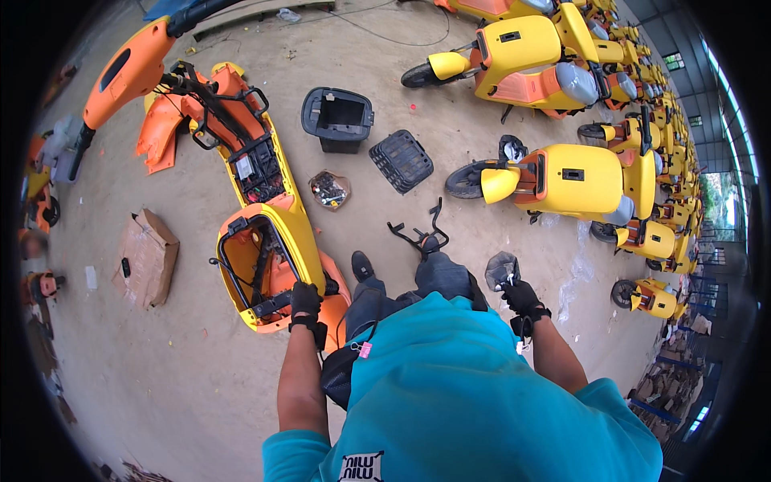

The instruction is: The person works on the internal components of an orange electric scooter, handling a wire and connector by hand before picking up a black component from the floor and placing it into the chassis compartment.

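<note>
left hand (306, 303): black glove, fingers curled shut on the rear rim of the scooter body (269, 241); contact, not hovering.
right hand (520, 297): black glove, fingers closed around a small bag (501, 269) of clear plastic with something dark in it; a white bit shows at the grip, can't tell what.
scooter body: stripped orange/yellow shell lying on its side on the concrete floor (185, 377), front-left of the person. Seat tub open, black frame tubes exposed inside.
long axis: runs from the left hand up and away to the orange front end (132, 68) at top left.
direction from fingers: the whole shell extends forward and left of the left hand; only the near end is under the fingers.
nearer hand: left, already on it. Right hand is well apart, across the person's legs, held out to the right.
nearby: black seat bucket (338, 119) and black basket (401, 161) beyond the shell; small tray of loose hardware (328, 189) between them and the shell; black rack (418, 233) by the foot; flattened cardboard box (147, 257) left of the shell.
background: rows of yellow scooters (578, 181) on the right.
</note>
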A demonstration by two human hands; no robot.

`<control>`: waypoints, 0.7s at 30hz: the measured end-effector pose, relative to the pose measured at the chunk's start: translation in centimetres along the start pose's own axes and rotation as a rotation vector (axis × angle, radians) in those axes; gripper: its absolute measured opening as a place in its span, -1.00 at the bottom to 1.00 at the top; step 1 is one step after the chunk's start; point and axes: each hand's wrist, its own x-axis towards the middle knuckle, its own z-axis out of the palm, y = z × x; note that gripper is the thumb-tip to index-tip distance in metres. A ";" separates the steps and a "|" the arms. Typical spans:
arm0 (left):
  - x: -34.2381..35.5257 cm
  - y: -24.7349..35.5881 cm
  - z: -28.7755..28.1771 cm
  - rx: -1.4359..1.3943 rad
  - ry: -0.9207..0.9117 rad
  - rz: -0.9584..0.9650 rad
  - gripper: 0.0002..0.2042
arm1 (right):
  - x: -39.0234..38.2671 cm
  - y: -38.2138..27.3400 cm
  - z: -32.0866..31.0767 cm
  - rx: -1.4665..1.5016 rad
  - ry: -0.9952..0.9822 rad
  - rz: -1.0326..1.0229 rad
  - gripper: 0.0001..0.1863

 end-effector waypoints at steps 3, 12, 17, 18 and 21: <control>0.5 -0.5 0.2 0.006 -0.040 0.020 -0.84 | -0.3 -0.4 0.1 0.023 -0.022 -0.013 -0.76; 3.3 -4.4 1.5 0.065 0.074 0.107 -0.79 | 1.5 -0.8 -0.2 -0.061 -0.069 -0.019 -0.76; 3.2 -4.4 2.0 0.126 0.142 0.120 -0.79 | 2.8 -2.7 -1.1 -0.226 -0.069 -0.074 -0.71; 2.6 -3.4 1.6 0.078 0.094 0.092 -0.81 | 3.9 -2.1 -1.4 -0.227 -0.059 -0.114 -0.71; 1.7 -2.3 0.7 0.001 0.008 0.045 -0.84 | 4.9 -3.0 -1.2 -0.325 -0.044 -0.206 -0.74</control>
